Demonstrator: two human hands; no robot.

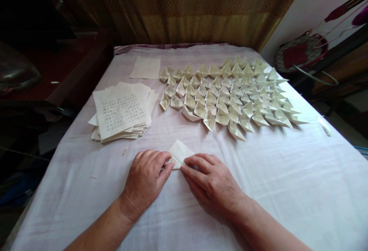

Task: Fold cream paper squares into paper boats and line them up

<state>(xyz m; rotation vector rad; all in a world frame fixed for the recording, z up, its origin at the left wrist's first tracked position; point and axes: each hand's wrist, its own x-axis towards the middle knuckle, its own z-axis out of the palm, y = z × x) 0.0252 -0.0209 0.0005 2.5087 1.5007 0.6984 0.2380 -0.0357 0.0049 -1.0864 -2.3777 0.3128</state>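
Note:
A small folded sheet of white paper (180,152) lies between my hands near the front of the cloth, one corner pointing away from me. My left hand (146,174) pinches its left edge between thumb and curled fingers. At the right edge, my right hand (211,182) grips the paper with thumb and fingers pressed together. Beyond my right hand stand many folded paper boats (222,105) in close rows. A stack of square paper sheets (122,109), the top one covered in handwriting, sits beyond my left hand.
A single blank sheet (145,68) lies behind the stack. White cloth (94,212) covers the table, with small paper scraps (124,152) on it. A gold curtain (178,9) hangs behind. Dark red furniture (71,63) stands left, a bag (301,51) at right.

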